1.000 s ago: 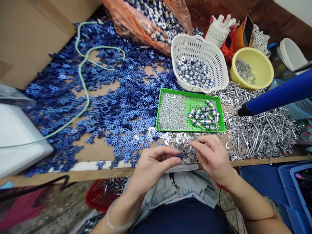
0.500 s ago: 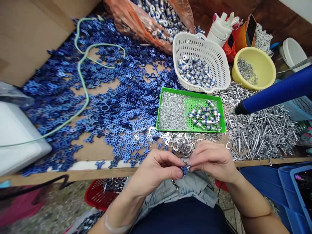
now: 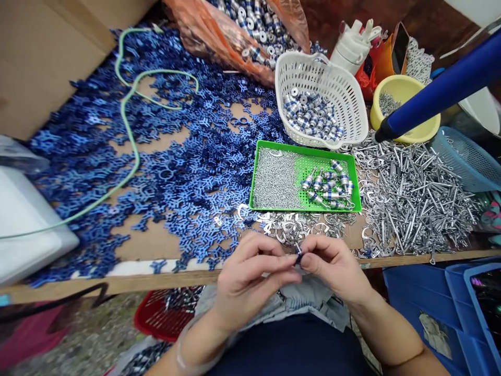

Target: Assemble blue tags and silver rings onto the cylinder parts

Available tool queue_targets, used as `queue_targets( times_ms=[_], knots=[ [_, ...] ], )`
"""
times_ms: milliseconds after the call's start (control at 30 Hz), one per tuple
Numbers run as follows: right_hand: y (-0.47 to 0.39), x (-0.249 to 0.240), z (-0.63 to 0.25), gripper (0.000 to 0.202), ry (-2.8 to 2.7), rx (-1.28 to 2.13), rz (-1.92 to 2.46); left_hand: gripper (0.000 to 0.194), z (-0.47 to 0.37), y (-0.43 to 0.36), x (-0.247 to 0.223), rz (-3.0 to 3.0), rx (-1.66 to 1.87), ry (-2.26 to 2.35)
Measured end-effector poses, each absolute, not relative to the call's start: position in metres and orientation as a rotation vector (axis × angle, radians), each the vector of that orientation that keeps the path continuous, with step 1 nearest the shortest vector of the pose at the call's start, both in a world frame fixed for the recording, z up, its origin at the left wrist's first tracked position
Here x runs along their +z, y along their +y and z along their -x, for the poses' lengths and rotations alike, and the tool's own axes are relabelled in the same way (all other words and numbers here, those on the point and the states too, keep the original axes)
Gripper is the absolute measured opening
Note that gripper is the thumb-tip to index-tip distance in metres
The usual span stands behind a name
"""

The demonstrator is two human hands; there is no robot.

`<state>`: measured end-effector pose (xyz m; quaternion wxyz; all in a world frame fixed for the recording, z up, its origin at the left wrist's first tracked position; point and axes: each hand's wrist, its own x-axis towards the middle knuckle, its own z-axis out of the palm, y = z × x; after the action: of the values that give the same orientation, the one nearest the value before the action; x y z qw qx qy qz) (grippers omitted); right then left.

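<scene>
My left hand (image 3: pixel 254 274) and my right hand (image 3: pixel 332 263) meet in front of the table's near edge. Between their fingertips is a small dark blue piece (image 3: pixel 298 257) with a silver pin-like part standing up from it; both hands pinch it, and the fingers partly hide it. Just beyond my hands lie flat silver curved pieces (image 3: pixel 289 224). A green tray (image 3: pixel 305 210) behind them holds tiny silver parts on its left and silver-and-blue cylinders (image 3: pixel 332 196) on its right. Many blue three-armed pieces (image 3: pixel 211 193) cover the table to the left.
A white basket (image 3: pixel 348 89) of cylinders, an orange bag (image 3: pixel 219 36), a yellow bowl (image 3: pixel 425 130) and a white bottle (image 3: pixel 348 49) stand behind. Silver pins (image 3: pixel 415 198) are heaped at right under a blue pole (image 3: pixel 442 89). A green cord (image 3: pixel 131 130) crosses the left.
The piece between my hands has been turned, and its silver part now points up. My left fingers have straightened somewhat, and my right hand has shifted left. The blue pole appears higher.
</scene>
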<state>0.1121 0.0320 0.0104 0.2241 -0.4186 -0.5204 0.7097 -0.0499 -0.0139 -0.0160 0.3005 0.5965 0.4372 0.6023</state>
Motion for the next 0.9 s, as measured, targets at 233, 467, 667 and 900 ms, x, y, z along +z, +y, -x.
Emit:
queue_targets(
  times_ms=[233, 467, 667, 900],
  knots=[
    [0.051, 0.023, -0.123, 0.010, -1.997, 2.067, 0.943, 0.033, 0.073, -0.008, -0.007, -1.830, 1.091, 1.002],
    [0.055, 0.016, -0.121, 0.013, -1.581, 2.253, 1.103, 0.014, 0.074, -0.013, -0.005, -1.908, 1.255, 1.121],
    [0.068, 0.002, -0.134, 0.007, -1.997, 1.038, 1.541, 0.009, 0.081, -0.019, -0.014, -1.595, 1.459, 1.298],
    [0.056, -0.027, -0.125, 0.021, -2.429, 0.282, 1.603, 0.009, 0.078, -0.019, -0.017, -1.512, 1.452, 1.331]
  ],
)
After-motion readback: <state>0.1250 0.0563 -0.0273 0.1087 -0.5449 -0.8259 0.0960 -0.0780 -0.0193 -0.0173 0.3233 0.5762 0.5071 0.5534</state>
